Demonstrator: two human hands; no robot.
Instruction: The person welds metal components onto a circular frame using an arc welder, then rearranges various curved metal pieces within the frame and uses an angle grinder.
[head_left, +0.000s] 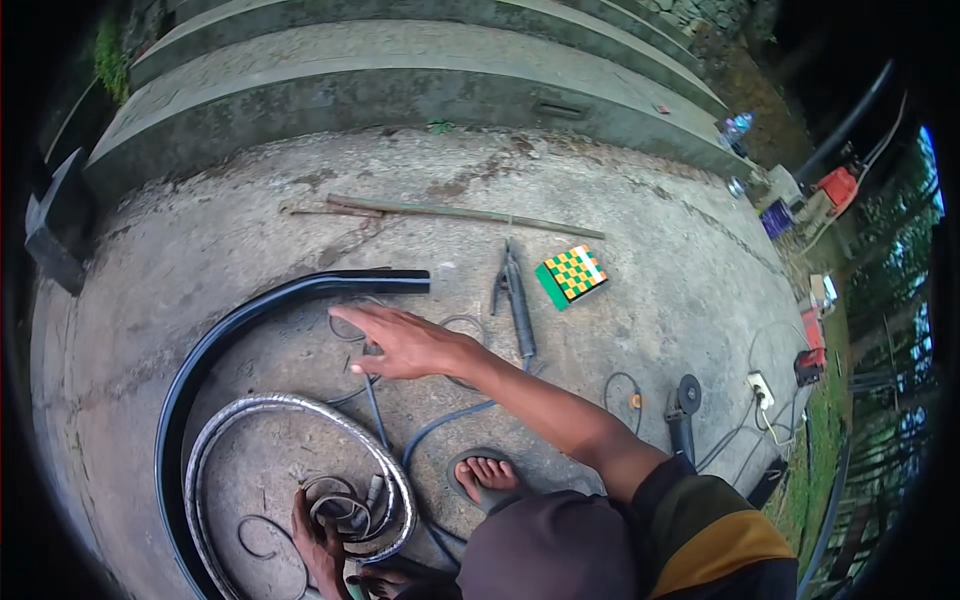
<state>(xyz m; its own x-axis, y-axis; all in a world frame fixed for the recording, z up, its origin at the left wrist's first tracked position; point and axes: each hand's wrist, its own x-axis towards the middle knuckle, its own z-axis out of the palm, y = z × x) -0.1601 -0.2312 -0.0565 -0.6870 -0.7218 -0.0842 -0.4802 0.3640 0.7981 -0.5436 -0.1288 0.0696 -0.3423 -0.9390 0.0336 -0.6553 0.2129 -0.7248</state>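
Observation:
My right hand (405,340) reaches across to the left, fingers stretched apart and holding nothing. It hovers over the concrete, just inside the end of a long, curved black metal bar (275,298). At the lower left, my left hand (318,548) has its fingers and thumb around the edge of a small coil of grey wire (345,505); its grip is partly hidden. That coil lies within a large silver hoop (215,425). Beyond my right forearm lies a black welding electrode holder (519,310) with a blue cable (445,415).
Right of the holder lies a green-and-yellow checkered box (574,276). Thin sticks (460,211) lie farther off, before concrete steps (400,95). An angle grinder (682,420), a white socket block (760,388) and cords are at right. My sandalled foot (487,474) stands beside the blue cable.

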